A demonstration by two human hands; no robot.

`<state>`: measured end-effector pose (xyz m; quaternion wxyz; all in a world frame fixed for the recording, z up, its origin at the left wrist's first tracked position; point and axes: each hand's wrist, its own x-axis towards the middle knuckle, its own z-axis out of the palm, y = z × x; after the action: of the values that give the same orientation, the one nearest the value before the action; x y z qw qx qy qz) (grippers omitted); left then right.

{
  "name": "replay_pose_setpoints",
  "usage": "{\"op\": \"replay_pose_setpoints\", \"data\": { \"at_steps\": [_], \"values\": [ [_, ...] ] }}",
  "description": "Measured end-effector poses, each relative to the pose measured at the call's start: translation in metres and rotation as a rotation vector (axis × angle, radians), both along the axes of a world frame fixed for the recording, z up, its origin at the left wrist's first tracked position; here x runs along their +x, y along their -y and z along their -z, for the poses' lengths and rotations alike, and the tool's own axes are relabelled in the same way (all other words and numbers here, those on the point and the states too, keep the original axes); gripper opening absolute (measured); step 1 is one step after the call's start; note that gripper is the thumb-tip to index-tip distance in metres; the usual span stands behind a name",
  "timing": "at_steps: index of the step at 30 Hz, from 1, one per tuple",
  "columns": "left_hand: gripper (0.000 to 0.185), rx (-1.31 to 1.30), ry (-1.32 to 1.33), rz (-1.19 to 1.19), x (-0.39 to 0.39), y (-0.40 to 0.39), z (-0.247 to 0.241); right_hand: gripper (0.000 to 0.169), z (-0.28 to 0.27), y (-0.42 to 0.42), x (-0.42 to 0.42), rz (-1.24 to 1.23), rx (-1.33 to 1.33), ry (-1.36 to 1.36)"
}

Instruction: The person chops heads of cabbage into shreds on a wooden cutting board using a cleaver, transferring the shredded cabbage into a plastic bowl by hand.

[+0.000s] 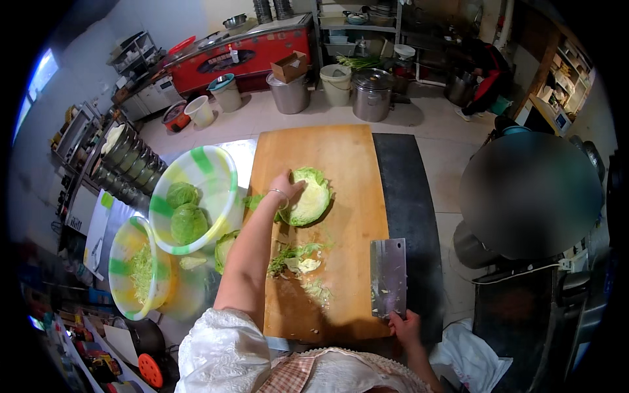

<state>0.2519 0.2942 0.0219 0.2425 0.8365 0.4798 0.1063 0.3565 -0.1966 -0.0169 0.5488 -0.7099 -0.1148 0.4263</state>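
My left hand [287, 184] grips the left edge of a cut cabbage [309, 199], its thumb over the pale inner side. The piece rests on a wooden cutting board [339, 157]. At the board's near right corner my right hand [407, 326] holds a cleaver [389, 275] by its handle, the broad blade lying flat over the board's right edge with green bits stuck to it. Between the hands lie shredded cabbage scraps [300, 265]. Another cabbage piece [224, 250] sits left of the board, partly hidden by my left forearm.
A large green-and-white basin [228, 172] holds two whole cabbages [189, 223]. Nearer me, a smaller basin [118, 294] contains shredded cabbage [141, 272]. Stacked metal steamers [132, 157] stand far left. Across the floor are pots and buckets [336, 91]; a person [491, 73] bends over a pot.
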Motion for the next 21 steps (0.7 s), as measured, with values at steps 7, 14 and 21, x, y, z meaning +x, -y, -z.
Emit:
{"op": "replay_pose_setpoints", "data": {
  "at_steps": [7, 14, 21],
  "values": [
    [0.087, -0.297, -0.184, 0.161, -0.017, 0.008, -0.045, 0.015, 0.008, 0.013, 0.004, -0.186, 0.014, 0.313],
    [0.066, -0.873, 0.407, -0.293, -0.047, 0.03, -0.011, 0.018, -0.053, -0.03, 0.009, -0.975, -0.059, 0.62],
    [0.051, -0.814, 0.999, -0.574, -0.099, 0.098, 0.0, 0.021, -0.019, -0.06, 0.011, -0.903, -0.065, 0.634]
  ]
}}
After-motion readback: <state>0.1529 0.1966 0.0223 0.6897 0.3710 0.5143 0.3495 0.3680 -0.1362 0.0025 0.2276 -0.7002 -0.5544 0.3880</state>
